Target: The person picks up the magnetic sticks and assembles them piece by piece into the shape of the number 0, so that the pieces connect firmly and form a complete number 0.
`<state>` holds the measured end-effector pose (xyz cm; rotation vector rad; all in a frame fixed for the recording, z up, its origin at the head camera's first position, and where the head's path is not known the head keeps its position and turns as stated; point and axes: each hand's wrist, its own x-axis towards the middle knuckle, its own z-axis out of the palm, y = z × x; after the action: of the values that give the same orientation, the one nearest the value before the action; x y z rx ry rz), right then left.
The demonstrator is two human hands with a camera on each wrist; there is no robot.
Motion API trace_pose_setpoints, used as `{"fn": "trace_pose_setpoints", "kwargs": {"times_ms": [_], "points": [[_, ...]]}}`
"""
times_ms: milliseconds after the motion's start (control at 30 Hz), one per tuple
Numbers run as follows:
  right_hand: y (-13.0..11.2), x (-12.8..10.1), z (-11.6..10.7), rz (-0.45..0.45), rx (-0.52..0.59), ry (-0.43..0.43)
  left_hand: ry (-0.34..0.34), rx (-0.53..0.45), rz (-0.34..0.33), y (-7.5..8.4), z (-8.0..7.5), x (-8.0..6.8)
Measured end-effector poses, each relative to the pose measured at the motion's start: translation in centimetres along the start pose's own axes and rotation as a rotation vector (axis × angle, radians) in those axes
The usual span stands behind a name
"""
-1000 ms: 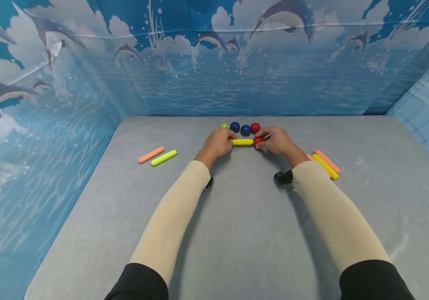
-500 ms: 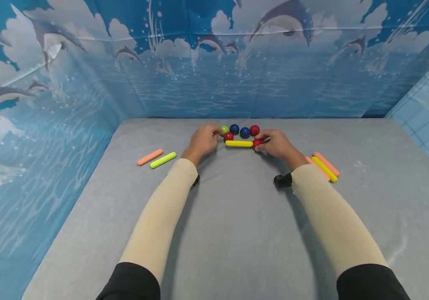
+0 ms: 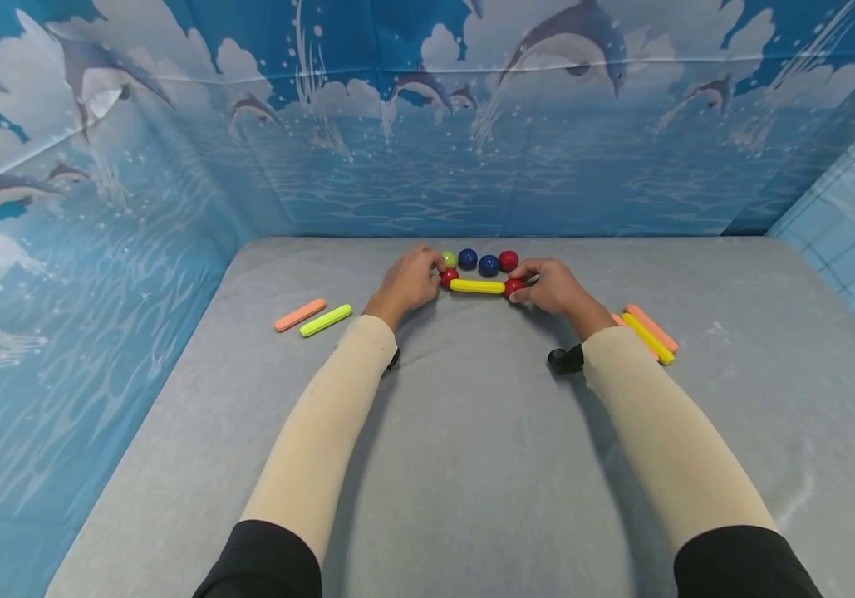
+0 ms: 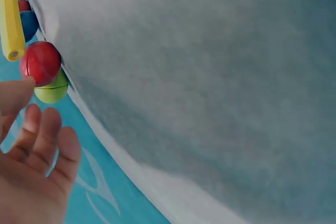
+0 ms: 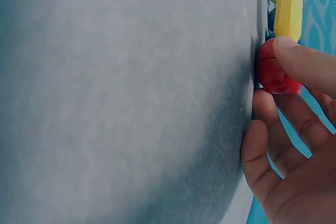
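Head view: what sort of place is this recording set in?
Probably a staged tabletop recording booth, not a home or workshop. A dolphin-and-sea printed backdrop walls in a grey cloth-covered table on three sides, and only toy sticks, like the yellow stick, and coloured balls lie on it.
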<state>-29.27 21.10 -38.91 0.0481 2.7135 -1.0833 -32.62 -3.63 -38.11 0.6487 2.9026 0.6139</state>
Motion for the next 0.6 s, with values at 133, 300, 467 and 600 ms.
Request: {"fn": "trace_pose_setpoints", "kwargs": {"times_ms": [133, 300, 467, 600], "points": [[0.01, 0.01, 0.01, -0.007, -0.009, 0.005, -0.034, -0.008, 0.030, -0.25, 0.13, 0.07], [0.09, 0.03, 0.13, -0.021, -0.021, 0.007, -0.021, -0.028, 0.010, -0.52, 0.36, 0.00], [0.06, 0.08, 0.20, -0.033, -0.021, 0.003, -0.010, -0.045, -0.001, -0.78, 0.29, -0.14], [0.00, 0.01, 0.34, -0.049, -0.023, -0.001, -0.055, -0.009, -0.012, -1.05, 0.25, -0.39]]}}
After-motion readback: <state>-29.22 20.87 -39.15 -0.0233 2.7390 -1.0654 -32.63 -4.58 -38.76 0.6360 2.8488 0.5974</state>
